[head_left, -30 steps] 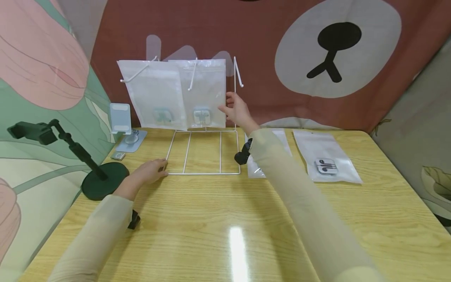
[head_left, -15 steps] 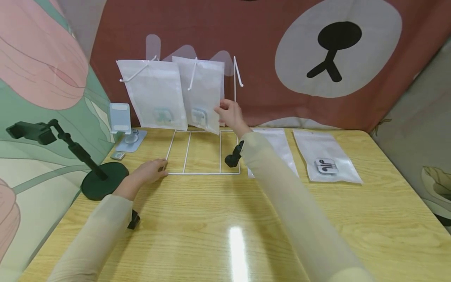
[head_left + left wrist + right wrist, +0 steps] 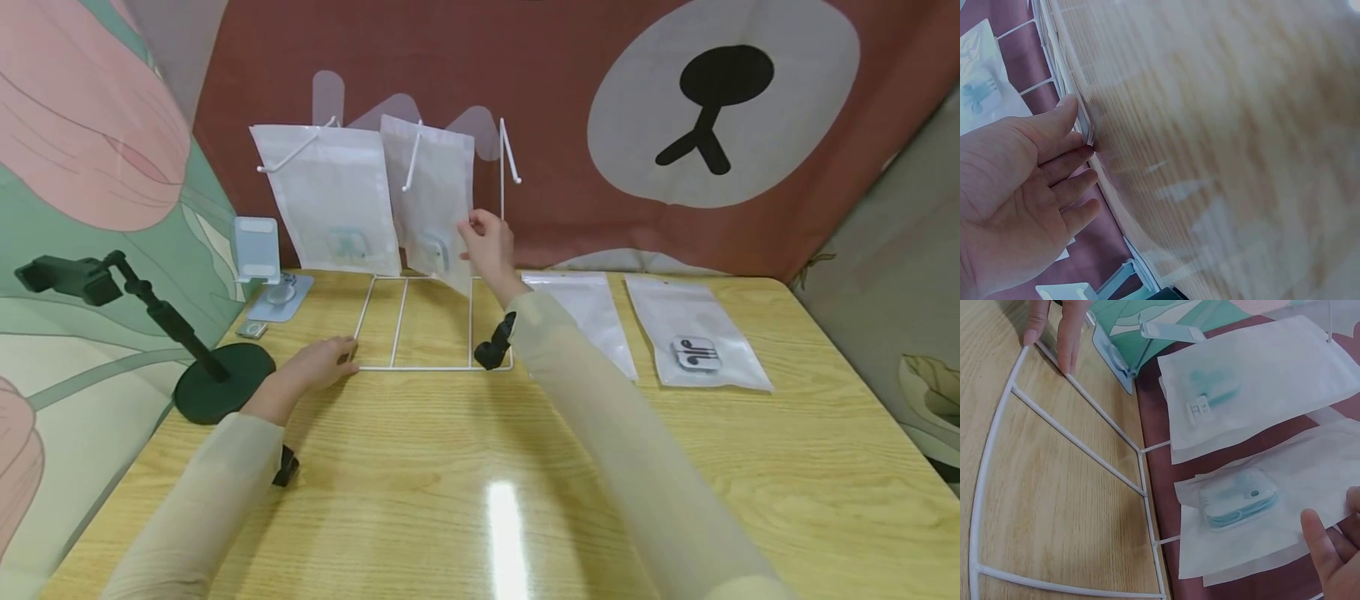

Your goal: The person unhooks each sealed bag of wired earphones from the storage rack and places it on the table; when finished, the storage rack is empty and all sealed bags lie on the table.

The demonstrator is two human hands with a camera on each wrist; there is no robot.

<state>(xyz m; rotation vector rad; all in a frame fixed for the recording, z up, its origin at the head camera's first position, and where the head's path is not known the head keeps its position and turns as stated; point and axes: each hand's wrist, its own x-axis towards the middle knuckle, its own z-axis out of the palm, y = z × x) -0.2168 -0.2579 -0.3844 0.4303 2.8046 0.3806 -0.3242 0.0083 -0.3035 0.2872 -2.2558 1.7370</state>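
Observation:
A white wire display rack (image 3: 435, 368) stands on the table with zip bags hung on its hooks. My left hand (image 3: 311, 367) holds the front left corner of its base, thumb and fingertips at the wire. My right hand (image 3: 489, 250) pinches the right edge of the front zip bag (image 3: 438, 187) on the middle hook. That bag is turned at an angle, and a boxed pair of earphones (image 3: 1241, 497) shows through it in the right wrist view. Another bag lies behind it there. The left hook carries a frosted zip bag (image 3: 330, 192) with a similar box inside.
Two zip bags lie flat at the right: one partly behind my right sleeve (image 3: 592, 317), the other bag (image 3: 678, 308) with an earphone box. A black phone stand (image 3: 225, 383), a pale blue phone holder (image 3: 257, 250) and a small square item (image 3: 251, 330) stand at the left.
My right hand has moved slightly left and taken the bag's edge. The middle front bag has swung round, its right side coming forward. My left hand has stayed at the rack corner.

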